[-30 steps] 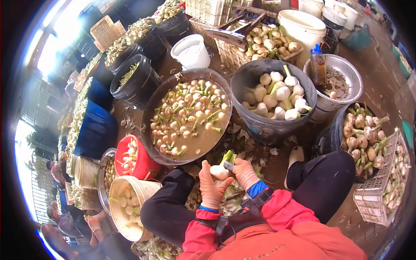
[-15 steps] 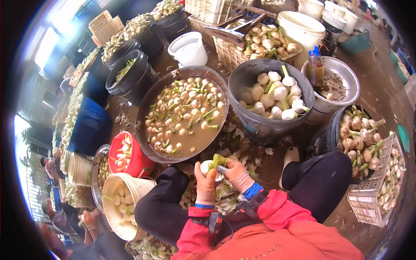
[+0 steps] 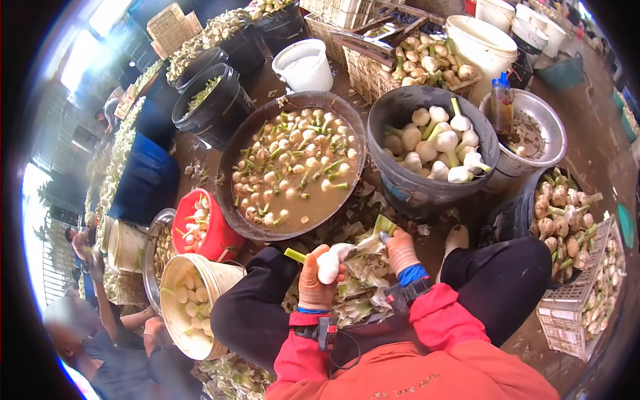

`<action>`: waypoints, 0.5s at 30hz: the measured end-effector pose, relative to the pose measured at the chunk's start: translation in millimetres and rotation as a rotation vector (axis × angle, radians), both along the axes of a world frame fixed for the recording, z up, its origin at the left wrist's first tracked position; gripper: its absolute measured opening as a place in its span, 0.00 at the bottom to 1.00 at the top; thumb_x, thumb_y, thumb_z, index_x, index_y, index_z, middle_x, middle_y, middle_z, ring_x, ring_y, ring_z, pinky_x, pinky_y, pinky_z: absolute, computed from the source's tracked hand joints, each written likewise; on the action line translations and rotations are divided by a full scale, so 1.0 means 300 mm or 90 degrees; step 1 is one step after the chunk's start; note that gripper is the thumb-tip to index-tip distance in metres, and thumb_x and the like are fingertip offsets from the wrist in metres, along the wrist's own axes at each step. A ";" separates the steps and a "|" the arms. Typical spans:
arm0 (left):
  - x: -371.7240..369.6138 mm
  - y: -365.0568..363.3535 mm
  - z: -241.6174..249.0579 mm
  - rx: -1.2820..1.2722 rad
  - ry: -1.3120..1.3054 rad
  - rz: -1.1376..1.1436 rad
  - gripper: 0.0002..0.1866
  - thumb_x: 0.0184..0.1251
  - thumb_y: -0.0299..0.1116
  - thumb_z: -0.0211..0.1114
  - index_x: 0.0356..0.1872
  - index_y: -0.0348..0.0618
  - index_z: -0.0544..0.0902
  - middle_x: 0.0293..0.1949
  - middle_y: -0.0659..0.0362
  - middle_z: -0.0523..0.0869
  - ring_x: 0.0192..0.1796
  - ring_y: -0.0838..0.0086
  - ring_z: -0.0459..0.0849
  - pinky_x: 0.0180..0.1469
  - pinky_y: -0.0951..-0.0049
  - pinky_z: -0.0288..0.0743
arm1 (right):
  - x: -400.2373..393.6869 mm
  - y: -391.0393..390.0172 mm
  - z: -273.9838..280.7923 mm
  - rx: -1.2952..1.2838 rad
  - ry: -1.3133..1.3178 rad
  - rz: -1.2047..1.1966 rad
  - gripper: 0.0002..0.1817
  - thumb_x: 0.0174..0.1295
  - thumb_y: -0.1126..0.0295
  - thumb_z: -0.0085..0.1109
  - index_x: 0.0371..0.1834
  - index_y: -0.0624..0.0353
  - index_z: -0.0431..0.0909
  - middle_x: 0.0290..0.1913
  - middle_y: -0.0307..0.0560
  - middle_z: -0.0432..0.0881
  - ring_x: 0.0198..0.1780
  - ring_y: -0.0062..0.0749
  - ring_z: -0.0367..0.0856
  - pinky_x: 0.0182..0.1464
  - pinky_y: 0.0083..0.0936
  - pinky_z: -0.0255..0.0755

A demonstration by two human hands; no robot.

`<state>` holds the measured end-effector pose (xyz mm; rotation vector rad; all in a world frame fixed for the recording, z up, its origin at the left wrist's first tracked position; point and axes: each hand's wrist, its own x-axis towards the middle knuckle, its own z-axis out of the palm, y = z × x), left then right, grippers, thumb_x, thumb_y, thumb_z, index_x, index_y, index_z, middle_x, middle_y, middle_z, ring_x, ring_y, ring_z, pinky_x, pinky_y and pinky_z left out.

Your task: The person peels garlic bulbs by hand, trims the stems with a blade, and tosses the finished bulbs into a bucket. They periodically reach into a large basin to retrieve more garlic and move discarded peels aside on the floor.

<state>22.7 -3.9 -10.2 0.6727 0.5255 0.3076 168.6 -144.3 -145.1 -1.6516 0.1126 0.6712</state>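
Note:
My left hand [image 3: 316, 285], in an orange-and-white glove, is wrapped round a white garlic bulb [image 3: 328, 267] whose green stem points left. In my right hand [image 3: 401, 252], gloved the same way, is a small knife [image 3: 385, 237], mostly hidden by the fingers. A strip of pale green peel [image 3: 373, 241] hangs at the blade, stretching towards the bulb. Peelings [image 3: 360, 293] lie in a heap below, between the knees. Beyond the hands are a wide basin [image 3: 225, 193] of murky water with floating bulbs and a dark bucket [image 3: 427, 193] of clean white bulbs.
A red bucket [image 3: 227, 235] and a cream bucket [image 3: 223, 273] of bulbs stand left. A metal bowl [image 3: 557, 137] with a bottle [image 3: 503, 110] is at right, near a crate [image 3: 563, 320]. Another person [image 3: 120, 360] sits at lower left.
My hands have moved apart, the right one up and rightwards with the knife, and peel has come away from the bulb. The view has shifted slightly. The person at left has raised an arm.

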 end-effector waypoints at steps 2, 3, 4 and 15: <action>0.005 -0.001 0.003 -0.034 -0.020 0.017 0.26 0.58 0.57 0.63 0.45 0.44 0.79 0.37 0.55 0.84 0.37 0.66 0.84 0.33 0.70 0.80 | -0.010 -0.009 0.074 -0.186 -0.064 0.058 0.14 0.55 0.74 0.55 0.45 0.60 0.79 0.34 0.55 0.82 0.36 0.35 0.81 0.39 0.26 0.74; -0.001 0.003 0.005 -0.034 0.011 0.040 0.25 0.59 0.56 0.63 0.43 0.43 0.80 0.40 0.54 0.83 0.42 0.64 0.83 0.40 0.67 0.81 | -0.027 -0.011 0.070 -0.267 -0.137 0.210 0.15 0.54 0.74 0.55 0.46 0.56 0.79 0.39 0.56 0.82 0.40 0.36 0.81 0.41 0.26 0.74; 0.002 0.002 0.001 -0.034 0.011 0.038 0.25 0.59 0.56 0.63 0.43 0.43 0.80 0.40 0.54 0.83 0.42 0.64 0.83 0.40 0.67 0.81 | -0.047 -0.008 0.083 -0.345 -0.209 0.363 0.16 0.54 0.74 0.56 0.47 0.53 0.79 0.43 0.56 0.81 0.44 0.36 0.81 0.44 0.26 0.74; 0.018 0.048 -0.071 -0.118 0.230 0.038 0.25 0.61 0.61 0.55 0.35 0.48 0.80 0.25 0.66 0.81 0.26 0.75 0.78 0.21 0.77 0.65 | -0.106 0.045 0.415 0.110 -0.176 0.401 0.11 0.55 0.78 0.59 0.42 0.59 0.82 0.38 0.39 0.84 0.42 0.25 0.79 0.47 0.19 0.70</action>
